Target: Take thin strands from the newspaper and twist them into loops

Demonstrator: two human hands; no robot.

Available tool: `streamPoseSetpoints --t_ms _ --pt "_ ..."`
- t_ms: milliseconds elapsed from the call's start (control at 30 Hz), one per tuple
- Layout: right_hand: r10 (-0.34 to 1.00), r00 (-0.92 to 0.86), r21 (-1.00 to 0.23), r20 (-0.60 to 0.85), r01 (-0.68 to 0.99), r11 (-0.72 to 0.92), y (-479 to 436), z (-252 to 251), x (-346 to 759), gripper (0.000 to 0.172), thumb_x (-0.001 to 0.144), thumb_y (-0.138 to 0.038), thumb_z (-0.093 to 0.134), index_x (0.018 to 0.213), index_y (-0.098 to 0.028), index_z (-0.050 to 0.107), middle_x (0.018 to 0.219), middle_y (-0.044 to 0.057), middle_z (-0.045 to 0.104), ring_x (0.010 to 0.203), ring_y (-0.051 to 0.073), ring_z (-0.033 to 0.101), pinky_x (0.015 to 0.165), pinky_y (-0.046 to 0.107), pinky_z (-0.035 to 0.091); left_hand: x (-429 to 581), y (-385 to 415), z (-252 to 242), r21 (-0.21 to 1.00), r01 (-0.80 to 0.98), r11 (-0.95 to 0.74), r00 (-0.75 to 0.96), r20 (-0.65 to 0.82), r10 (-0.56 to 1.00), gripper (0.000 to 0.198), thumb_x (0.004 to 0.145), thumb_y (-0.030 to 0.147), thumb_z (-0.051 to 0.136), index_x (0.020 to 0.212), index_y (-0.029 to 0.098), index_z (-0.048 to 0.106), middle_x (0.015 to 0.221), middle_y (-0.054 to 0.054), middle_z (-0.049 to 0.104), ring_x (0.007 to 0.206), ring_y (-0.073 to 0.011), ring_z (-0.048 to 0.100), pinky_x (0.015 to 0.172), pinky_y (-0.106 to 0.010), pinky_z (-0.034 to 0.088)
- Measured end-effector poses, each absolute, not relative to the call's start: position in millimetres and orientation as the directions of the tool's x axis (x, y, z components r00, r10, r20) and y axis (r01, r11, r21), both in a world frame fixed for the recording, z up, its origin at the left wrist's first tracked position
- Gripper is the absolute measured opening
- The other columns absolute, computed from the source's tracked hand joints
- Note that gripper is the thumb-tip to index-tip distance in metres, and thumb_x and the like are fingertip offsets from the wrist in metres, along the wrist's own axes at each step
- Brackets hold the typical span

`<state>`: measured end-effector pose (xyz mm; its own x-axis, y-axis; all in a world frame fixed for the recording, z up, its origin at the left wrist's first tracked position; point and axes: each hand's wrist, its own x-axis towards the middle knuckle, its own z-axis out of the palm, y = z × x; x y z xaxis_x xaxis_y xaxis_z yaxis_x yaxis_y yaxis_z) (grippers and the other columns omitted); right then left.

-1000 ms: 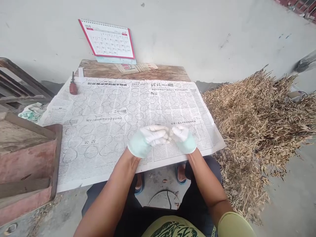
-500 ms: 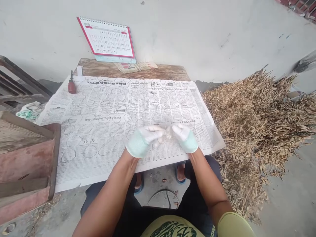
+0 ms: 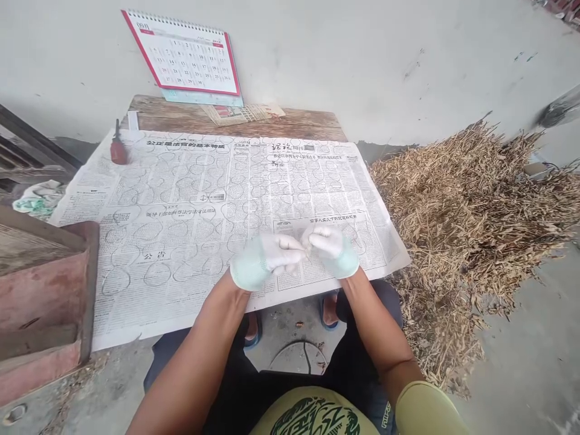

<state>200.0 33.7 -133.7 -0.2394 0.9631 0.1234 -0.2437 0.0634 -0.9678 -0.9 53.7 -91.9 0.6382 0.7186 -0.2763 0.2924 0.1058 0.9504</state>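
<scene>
My left hand (image 3: pixel 281 254), in a white glove with a pale mint cuff, is closed in a pinch above the front part of the newspaper (image 3: pixel 190 314). Facing it, my right hand (image 3: pixel 326 243) wears the same kind of glove and is pinched too. The fingertips of both hands meet or nearly meet; whatever lies between them is too fine and blurred to name. Rows of thin rounded loops (image 3: pixel 115 281) cover the newspaper, several joined in pairs. Whether they are wire or drawn lines, I cannot tell.
A desk calendar (image 3: pixel 190 57) leans against the wall at the back of the wooden table (image 3: pixel 312 124). Far left lies a red-handled screwdriver (image 3: pixel 118 151), with a cloth (image 3: pixel 38 199) beyond the edge. A wooden chair (image 3: pixel 49 290) flanks the left; dry stalks (image 3: pixel 453 241) pile up right.
The view has shifted slightly, so the table sits a little further left and higher. Both hands stay together in a pinch, with small finger movements; the fine line seen above them before no longer shows.
</scene>
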Motion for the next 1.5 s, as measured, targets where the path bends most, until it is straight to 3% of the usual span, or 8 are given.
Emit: streamPoseSetpoints --t_ms 233,467,567,733,867,1000,1233,1500 --pt "0.923 -0.36 -0.927 0.135 -0.376 -0.011 33.0 -135.5 195.8 0.042 0.087 -0.052 0.08 0.064 -0.02 0.066 0.068 -0.001 0.062 0.063 0.013 0.059 0.064 0.03 0.05 1.2 47.0 -74.7 0.913 0.385 0.137 0.645 -0.372 0.667 0.027 0.078 0.039 0.074 0.06 0.02 0.069 0.054 0.001 0.063 0.048 -0.0099 0.043 0.05 -0.025 0.033" --pt "0.929 -0.366 -0.938 0.055 -0.338 -0.077 27.9 -131.6 188.3 0.055 0.075 -0.069 0.081 0.057 -0.022 0.059 0.059 -0.001 0.054 0.059 0.016 0.053 0.06 0.032 0.048 -1.3 42.3 -65.3 0.923 0.384 0.021 0.698 -0.305 0.648 0.028 0.08 0.033 0.07 0.054 0.02 0.069 0.056 -0.002 0.067 0.053 -0.0138 0.047 0.052 -0.028 0.032" --pt "0.935 -0.348 -0.963 0.067 -0.269 -0.031 24.0 -123.9 190.6 0.047 0.081 -0.06 0.076 0.058 -0.022 0.061 0.062 0.0 0.058 0.061 0.015 0.055 0.062 0.031 0.049 -2.2 42.6 -66.5 0.906 0.423 0.031 0.682 -0.341 0.647 0.029 0.08 0.032 0.069 0.054 0.02 0.067 0.054 -0.001 0.065 0.051 -0.0125 0.044 0.051 -0.028 0.031" --pt "0.988 -0.139 -0.992 -0.071 0.112 -0.056 16.1 -101.4 196.0 0.011 0.083 -0.027 0.068 0.087 -0.023 0.077 0.085 0.0 0.073 0.082 0.016 0.067 0.084 0.034 0.056 -1.1 45.2 -68.5 0.894 0.432 0.12 0.631 -0.395 0.668 0.025 0.08 0.036 0.069 0.06 0.021 0.067 0.057 0.001 0.064 0.052 -0.0119 0.047 0.052 -0.027 0.034" --pt "0.985 -0.067 -0.978 -0.16 0.144 -0.149 12.3 -93.9 193.5 0.03 0.081 -0.022 0.067 0.108 -0.023 0.079 0.075 -0.003 0.071 0.076 0.016 0.069 0.081 0.035 0.058 1.8 43.9 -64.6 0.894 0.435 0.107 0.618 -0.383 0.687 0.027 0.08 0.036 0.068 0.059 0.02 0.065 0.056 0.001 0.062 0.052 -0.0121 0.046 0.051 -0.028 0.032" --pt "0.988 -0.043 -0.974 -0.148 0.178 -0.138 9.2 -89.1 191.2 0.03 0.085 -0.021 0.063 0.109 -0.023 0.08 0.07 -0.005 0.07 0.072 0.016 0.068 0.08 0.035 0.058 5.0 41.4 -63.5 0.88 0.466 0.092 0.604 -0.392 0.694 0.025 0.078 0.034 0.067 0.057 0.021 0.063 0.058 0.0 0.064 0.057 -0.0141 0.051 0.051 -0.028 0.03" --pt "0.989 0.015 -0.93 -0.146 0.34 -0.143 11.8 -88.4 193.1 0.044 0.093 -0.022 0.056 0.132 -0.023 0.076 0.064 -0.006 0.067 0.068 0.014 0.066 0.081 0.033 0.056 8.6 39.5 -76.2 0.876 0.477 0.075 0.611 -0.392 0.688 0.016 0.077 0.031 0.069 0.066 0.02 0.069 0.061 -0.002 0.07 0.06 -0.0191 0.059 0.058 -0.03 0.041" --pt "0.994 0.112 -0.879 -0.016 0.473 -0.068 12.5 -108.8 192.5 0.037 0.098 -0.031 0.056 0.124 -0.025 0.081 0.066 -0.001 0.068 0.075 0.02 0.07 0.089 0.039 0.059 9.7 35.3 -90.8 0.898 0.434 0.073 0.645 -0.366 0.671 0.019 0.074 0.039 0.07 0.066 0.022 0.068 0.049 0.0 0.057 0.055 -0.0199 0.057 0.049 -0.029 0.035"
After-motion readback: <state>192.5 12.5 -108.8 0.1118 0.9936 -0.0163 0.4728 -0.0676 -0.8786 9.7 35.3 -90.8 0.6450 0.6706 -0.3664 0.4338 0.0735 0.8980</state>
